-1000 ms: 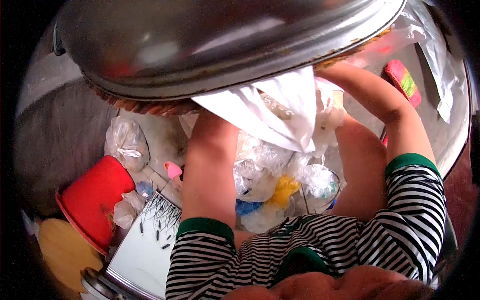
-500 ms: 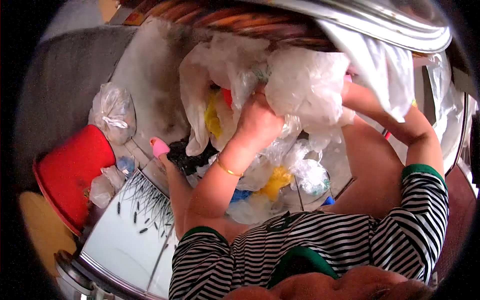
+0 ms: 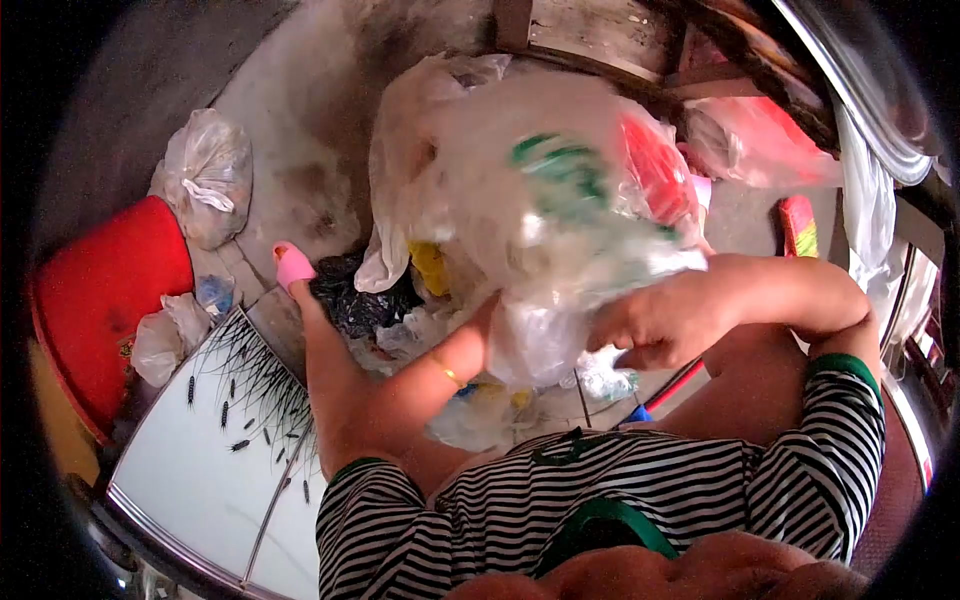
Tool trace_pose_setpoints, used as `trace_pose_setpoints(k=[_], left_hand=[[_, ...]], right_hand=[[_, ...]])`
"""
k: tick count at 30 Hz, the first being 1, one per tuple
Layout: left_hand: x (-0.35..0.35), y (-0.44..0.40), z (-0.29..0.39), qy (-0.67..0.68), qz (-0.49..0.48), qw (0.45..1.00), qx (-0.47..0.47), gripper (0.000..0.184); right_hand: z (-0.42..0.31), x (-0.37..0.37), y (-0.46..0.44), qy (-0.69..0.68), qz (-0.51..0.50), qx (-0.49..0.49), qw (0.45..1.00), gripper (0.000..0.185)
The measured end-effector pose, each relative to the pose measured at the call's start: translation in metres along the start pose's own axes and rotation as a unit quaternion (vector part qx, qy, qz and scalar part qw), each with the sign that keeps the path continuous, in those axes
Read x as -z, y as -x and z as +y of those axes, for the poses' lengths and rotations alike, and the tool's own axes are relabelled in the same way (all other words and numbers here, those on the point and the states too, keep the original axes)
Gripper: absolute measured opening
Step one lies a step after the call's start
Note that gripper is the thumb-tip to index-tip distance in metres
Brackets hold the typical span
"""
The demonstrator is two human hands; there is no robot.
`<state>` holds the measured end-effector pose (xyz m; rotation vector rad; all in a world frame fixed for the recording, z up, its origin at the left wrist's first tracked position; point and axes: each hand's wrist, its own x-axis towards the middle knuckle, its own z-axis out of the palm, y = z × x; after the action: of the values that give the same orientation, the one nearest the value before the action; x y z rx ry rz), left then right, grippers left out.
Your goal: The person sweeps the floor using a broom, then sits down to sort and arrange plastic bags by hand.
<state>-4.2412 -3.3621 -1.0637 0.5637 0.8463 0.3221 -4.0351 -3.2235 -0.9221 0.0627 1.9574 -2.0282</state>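
Observation:
A large translucent plastic bag [image 3: 470, 200] with green print bulges up in front of me, blurred in part by motion. My left hand [image 3: 484, 328], below a gold bangle, goes behind the bag's lower folds, so its fingers are hidden. At the bag's lower right edge, my right hand [image 3: 672, 318] has its fingers curled closed on the plastic. A red plastic bag [image 3: 655, 170] shows at the right of the bundle, and a yellow bag [image 3: 428, 268] at its left. A black plastic bag [image 3: 362, 298] lies on the floor by my left foot.
On the left stand a red bucket [image 3: 115, 300] and a knotted bag [image 3: 207, 180]. A white glossy panel [image 3: 200, 450] is beside my left leg. Across from me lies a pink-red bag [image 3: 755, 140], with a red and yellow packet [image 3: 798, 228] nearer. A metal rim [image 3: 870, 95] overhangs at upper right.
My right hand has come out from behind the bags, down and toward me. The large bag has spread and swung across, now covering my left hand. My view has shifted, showing more floor on the right.

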Motion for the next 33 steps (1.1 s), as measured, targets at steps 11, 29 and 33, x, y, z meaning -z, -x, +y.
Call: trace_pose_setpoints(k=[11, 29, 33], left_hand=[[-0.036, -0.089, -0.028, -0.019, 0.011, 0.999, 0.027, 0.036], [0.155, -0.099, 0.212, -0.681, 0.486, 0.513, -0.191, 0.029], [0.154, -0.151, 0.137, -0.484, 0.293, 0.781, -0.265, 0.032]], right_hand=[[0.141, 0.022, -0.018, 0.456, 0.086, -0.274, 0.842, 0.060], [0.019, 0.050, 0.049, 0.230, 0.405, -0.228, 0.855, 0.038], [0.049, 0.047, 0.089, 0.085, 0.527, -0.326, 0.780, 0.034]])
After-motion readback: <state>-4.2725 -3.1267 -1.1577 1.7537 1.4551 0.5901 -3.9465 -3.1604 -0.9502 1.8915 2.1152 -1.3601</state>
